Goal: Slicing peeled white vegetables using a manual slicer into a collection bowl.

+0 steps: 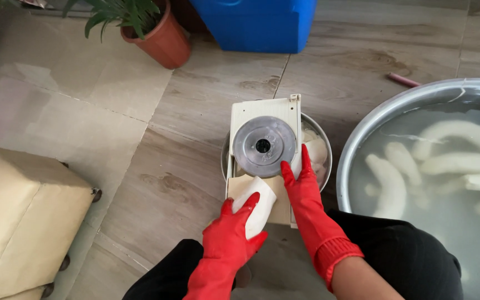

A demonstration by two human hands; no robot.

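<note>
A cream slicer board with a round metal blade disc lies across a small metal bowl of white slices. My left hand, in a red rubber glove, grips a peeled white banana and presses its end against the board just below the disc. Also gloved in red, my right hand rests along the board's right edge beside the disc, fingers stretched out, steadying it.
A large metal basin at right holds water and several peeled white bananas. A tan cushioned stool stands at left. A potted plant and a blue container sit behind on the tiled floor.
</note>
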